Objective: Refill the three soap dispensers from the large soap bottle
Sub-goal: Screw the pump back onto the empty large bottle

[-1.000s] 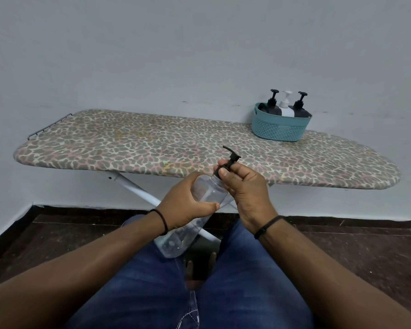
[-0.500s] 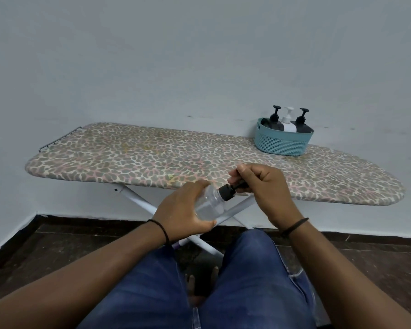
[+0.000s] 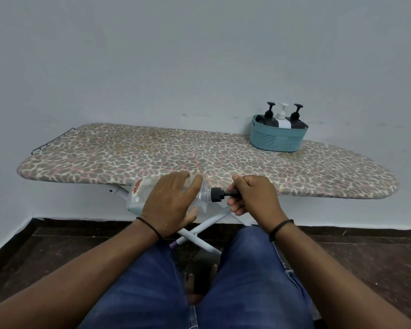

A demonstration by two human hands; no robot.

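Observation:
I hold a large clear soap bottle lying sideways in front of the ironing board's near edge, above my knees. My left hand wraps around its body. My right hand is closed around the black pump head; the black collar shows between my hands. Three soap dispensers stand in a teal basket at the board's far right: a black dispenser, a white dispenser and another black dispenser.
The ironing board has a leopard-print cover and stands against a pale wall. Its white crossed legs stand just beyond my knees. My legs in blue jeans fill the lower view above a dark floor.
The bottle has swung from tilted upright to lying sideways with the pump pointing right. Both hands have risen toward the board's edge, and my view has lifted.

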